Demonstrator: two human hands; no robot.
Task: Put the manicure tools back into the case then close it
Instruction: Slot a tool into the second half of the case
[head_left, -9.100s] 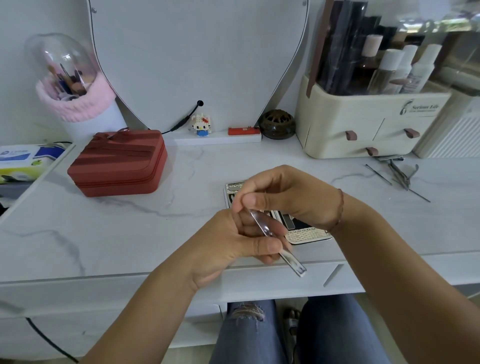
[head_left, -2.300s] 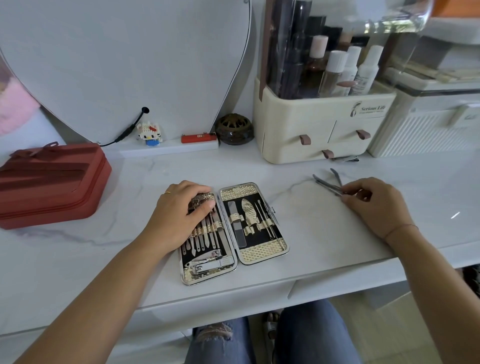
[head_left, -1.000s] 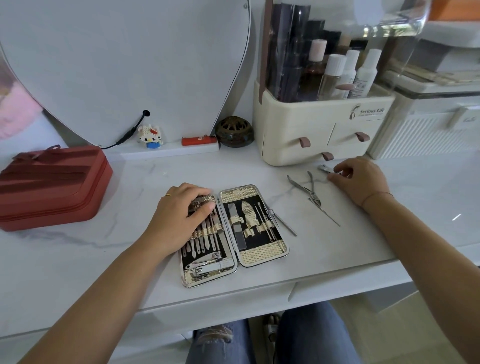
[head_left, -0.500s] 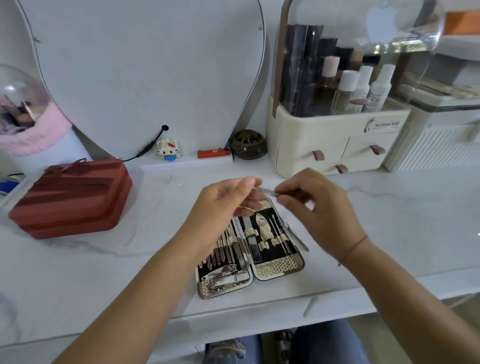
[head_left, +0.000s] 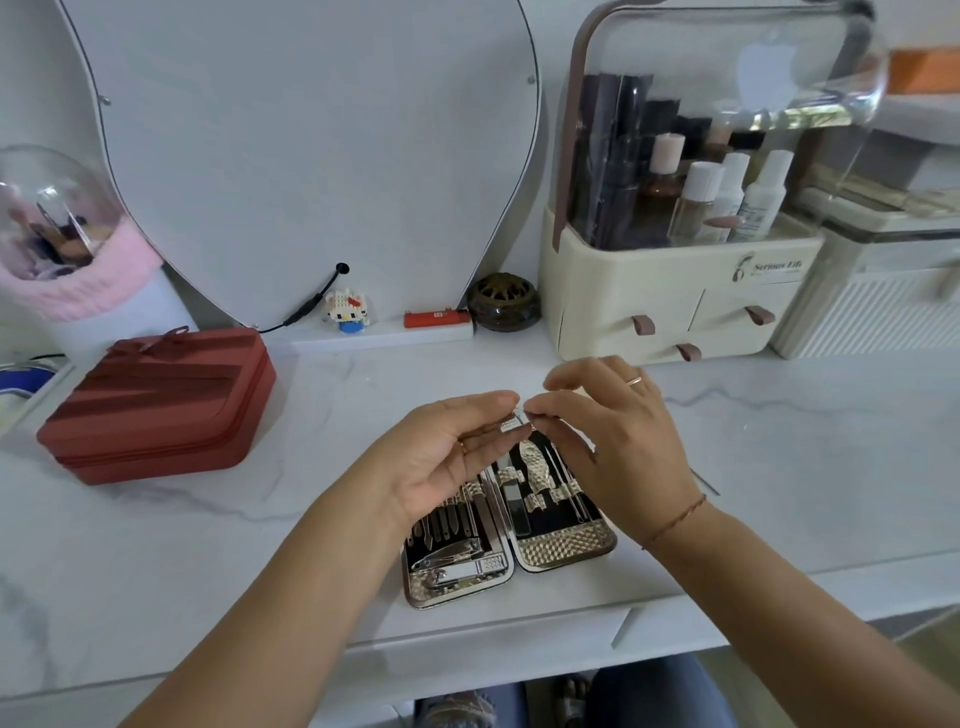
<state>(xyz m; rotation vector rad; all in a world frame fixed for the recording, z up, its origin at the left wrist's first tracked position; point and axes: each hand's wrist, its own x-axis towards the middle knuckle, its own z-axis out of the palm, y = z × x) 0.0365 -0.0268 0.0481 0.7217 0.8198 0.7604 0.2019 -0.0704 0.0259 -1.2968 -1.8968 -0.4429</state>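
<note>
The manicure tool (head_left: 511, 423), seemingly light, stiff and slippery, is being pinched at its ends by left hand (head_left: 441, 462) and right hand (head_left: 618, 452), over the open case (head_left: 569, 545), centre frame.

- Bright, even daylight; shadows on the white counter (head_left: 208, 545) are soft and faint.
- Glare streaks the clear lid (head_left: 810, 78), upper right.
- Wide-angle bending at the edges; centre slightly soft.
</note>
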